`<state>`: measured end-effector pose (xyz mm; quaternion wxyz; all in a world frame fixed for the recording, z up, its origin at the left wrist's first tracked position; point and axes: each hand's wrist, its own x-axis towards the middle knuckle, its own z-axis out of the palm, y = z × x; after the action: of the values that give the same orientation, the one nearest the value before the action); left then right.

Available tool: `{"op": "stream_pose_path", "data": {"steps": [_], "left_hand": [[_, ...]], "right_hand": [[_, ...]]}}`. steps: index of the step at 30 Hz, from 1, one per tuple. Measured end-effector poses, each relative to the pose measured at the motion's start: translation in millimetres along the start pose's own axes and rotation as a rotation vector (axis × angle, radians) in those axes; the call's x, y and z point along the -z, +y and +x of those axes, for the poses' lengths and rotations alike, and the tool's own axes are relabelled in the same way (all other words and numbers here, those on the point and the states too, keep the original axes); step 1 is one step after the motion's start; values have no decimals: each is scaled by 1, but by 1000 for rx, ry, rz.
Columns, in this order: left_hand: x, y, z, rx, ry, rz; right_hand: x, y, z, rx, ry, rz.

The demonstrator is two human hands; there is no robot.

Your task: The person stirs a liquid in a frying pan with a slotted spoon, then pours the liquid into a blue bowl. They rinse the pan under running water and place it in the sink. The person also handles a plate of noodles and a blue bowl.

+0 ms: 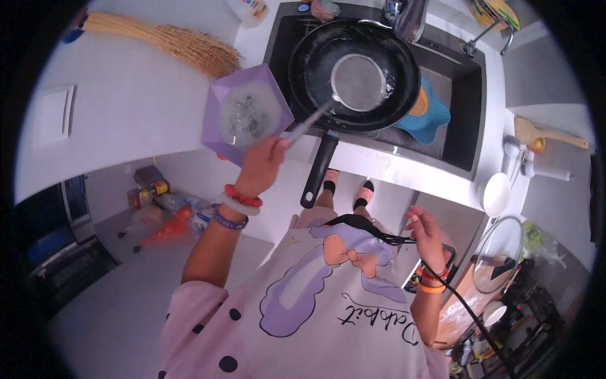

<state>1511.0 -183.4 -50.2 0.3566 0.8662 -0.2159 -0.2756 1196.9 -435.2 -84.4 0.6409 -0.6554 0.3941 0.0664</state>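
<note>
My left hand (pixel 261 165) grips the handle of a round fine-mesh strainer (pixel 358 81). The strainer's mesh lies over the inside of a black wok (pixel 317 61), where some wet shine shows. The wok sits over the left part of a dark sink (pixel 466 113), its black handle (pixel 319 170) pointing towards me. Beside my left hand, a purple angular basin (pixel 215 111) holds cloudy liquid with greyish pieces in it. By my right side, my right hand (pixel 426 237) hangs with loosely bent fingers near a black cable (pixel 461 301); nothing shows between the fingers.
A blue basin (pixel 428 125) with an orange perforated piece lies in the sink beneath a faucet (pixel 487 35). A straw broom (pixel 189 47) lies at the left. Along the right counter are a white bowl (pixel 497 194), a brush (pixel 511 151) and a glass lid (pixel 497 256).
</note>
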Motion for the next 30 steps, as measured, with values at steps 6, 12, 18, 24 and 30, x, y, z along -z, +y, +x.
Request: {"op": "stream_pose_path", "data": {"steps": [6, 12, 18, 24, 30], "left_hand": [[-71, 56, -11, 610, -347, -1178], [-138, 76, -16, 676, -288, -1766], [-173, 108, -44, 602, -11, -2020], [-171, 105, -62, 531, 110, -1973], [-152, 98, -60, 555, 145, -1785]], "right_hand": [[2, -3, -1, 20, 0, -54], [4, -9, 1, 6, -54, -66], [6, -12, 8, 43, -123, -109], [16, -10, 13, 32, -149, -132], [19, -8, 18, 45, -157, -149]]}}
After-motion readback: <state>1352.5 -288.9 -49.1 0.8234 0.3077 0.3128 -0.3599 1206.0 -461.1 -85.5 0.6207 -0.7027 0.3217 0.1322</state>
